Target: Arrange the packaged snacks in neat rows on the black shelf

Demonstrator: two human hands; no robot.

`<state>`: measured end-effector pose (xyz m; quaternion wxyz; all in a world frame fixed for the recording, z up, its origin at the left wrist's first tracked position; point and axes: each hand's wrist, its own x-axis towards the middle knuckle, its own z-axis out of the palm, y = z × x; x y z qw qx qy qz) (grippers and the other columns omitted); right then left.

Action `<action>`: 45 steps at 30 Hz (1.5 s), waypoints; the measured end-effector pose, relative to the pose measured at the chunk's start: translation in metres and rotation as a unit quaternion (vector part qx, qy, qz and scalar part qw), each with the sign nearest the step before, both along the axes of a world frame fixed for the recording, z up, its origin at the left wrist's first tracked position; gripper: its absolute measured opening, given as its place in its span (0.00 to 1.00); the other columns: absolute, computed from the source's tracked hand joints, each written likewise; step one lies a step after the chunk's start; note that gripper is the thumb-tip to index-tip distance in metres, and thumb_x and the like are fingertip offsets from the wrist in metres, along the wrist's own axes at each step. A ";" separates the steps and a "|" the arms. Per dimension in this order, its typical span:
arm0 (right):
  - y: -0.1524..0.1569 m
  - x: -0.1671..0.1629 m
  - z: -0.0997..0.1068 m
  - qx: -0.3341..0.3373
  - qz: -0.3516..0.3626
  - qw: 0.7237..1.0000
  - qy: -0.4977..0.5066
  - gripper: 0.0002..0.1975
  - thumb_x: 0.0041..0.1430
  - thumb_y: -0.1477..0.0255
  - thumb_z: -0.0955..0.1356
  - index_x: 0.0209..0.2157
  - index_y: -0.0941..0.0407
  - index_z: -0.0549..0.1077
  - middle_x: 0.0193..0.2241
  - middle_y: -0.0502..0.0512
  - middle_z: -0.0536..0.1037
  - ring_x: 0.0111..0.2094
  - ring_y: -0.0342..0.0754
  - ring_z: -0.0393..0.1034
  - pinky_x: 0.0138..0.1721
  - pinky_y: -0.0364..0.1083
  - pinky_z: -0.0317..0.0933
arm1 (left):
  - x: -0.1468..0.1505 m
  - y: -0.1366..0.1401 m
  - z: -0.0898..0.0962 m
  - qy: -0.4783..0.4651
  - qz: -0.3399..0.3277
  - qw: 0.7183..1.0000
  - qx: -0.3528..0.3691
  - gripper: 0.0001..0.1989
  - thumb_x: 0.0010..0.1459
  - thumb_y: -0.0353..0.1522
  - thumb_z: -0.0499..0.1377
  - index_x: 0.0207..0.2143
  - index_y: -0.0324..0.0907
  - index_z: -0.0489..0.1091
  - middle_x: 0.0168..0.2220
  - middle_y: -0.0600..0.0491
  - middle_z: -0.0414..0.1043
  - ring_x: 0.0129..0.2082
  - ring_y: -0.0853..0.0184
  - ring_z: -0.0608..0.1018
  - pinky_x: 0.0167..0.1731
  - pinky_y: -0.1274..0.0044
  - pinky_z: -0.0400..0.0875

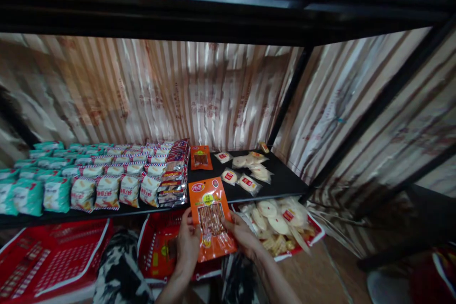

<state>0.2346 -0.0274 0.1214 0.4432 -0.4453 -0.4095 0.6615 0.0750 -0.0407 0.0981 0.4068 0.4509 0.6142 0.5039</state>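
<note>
An orange snack packet (pixel 212 216) with a clear window showing brown sticks is held upright between my two hands, in front of the black shelf. My left hand (pixel 188 237) grips its left edge, thumb on the front. On the right edge, my right hand (pixel 244 232) is closed with its thumb by the window. A similar orange packet (pixel 201 157) stands on the shelf behind. Below my left hand, the middle red basket (pixel 146 228) holds more orange packaging. Left of the held packet stands a row of dark red and silver packets (pixel 177 166).
Several white snack bags (pixel 130 189) and teal bags (pixel 57 194) fill the left of the shelf (pixel 228 192). Flat clear packs (pixel 261 172) lie at right. A red basket (pixel 318 228) of pale round packs and another red basket (pixel 71 256) stand below. A black beam (pixel 213 4) crosses overhead.
</note>
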 end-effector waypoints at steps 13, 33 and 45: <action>0.113 0.021 -0.005 0.037 -0.141 0.988 -0.056 0.23 0.40 0.62 0.69 0.40 0.56 0.68 0.38 0.58 0.78 0.40 0.55 0.73 0.43 0.52 0.65 | 0.047 0.112 0.037 0.222 -0.024 0.975 -0.013 0.20 0.49 0.22 0.53 0.46 0.36 0.70 0.55 0.41 0.63 0.56 0.61 0.66 0.57 0.73 0.57; 0.305 -0.016 -0.051 0.081 -0.160 0.926 -0.331 0.23 0.54 0.73 0.61 0.53 0.59 0.62 0.47 0.59 0.74 0.46 0.49 0.71 0.47 0.47 0.63 | 0.075 0.232 0.010 0.365 0.010 0.927 -0.083 0.26 0.53 0.26 0.49 0.56 0.43 0.62 0.61 0.48 0.58 0.64 0.55 0.52 0.60 0.60 0.47; 0.303 -0.025 -0.032 0.064 -0.091 0.840 -0.531 0.22 0.59 0.71 0.61 0.55 0.62 0.59 0.47 0.66 0.73 0.48 0.54 0.70 0.47 0.46 0.61 | 0.074 0.245 -0.010 0.355 0.015 0.927 -0.120 0.24 0.57 0.27 0.45 0.56 0.38 0.62 0.61 0.46 0.58 0.64 0.55 0.52 0.59 0.61 0.50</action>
